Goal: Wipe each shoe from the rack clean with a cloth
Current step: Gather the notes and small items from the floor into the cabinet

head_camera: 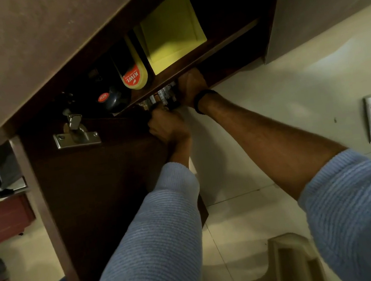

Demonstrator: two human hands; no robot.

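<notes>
Cream floor tiles (pixel 242 150) lie under an open dark-brown wooden cabinet (pixel 104 189). The fingers of both hands are hidden among small white tubes and pens (pixel 165 93) beneath its shelf board (pixel 202 53), so I cannot tell their grip. The right hand (pixel 192 88) reaches deeper than the left hand (pixel 169 128). No shoe or cloth shows. A yellow Kiwi polish sponge (pixel 134 75) sits above them.

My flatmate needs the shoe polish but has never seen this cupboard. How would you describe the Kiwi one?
Look inside the open dark-brown cabinet, on its shelf. The Kiwi polish sits just left of the yellow-green box and right of a dark bottle with a red NEW sticker. It alone has a yellow body with a red Kiwi label.
</notes>
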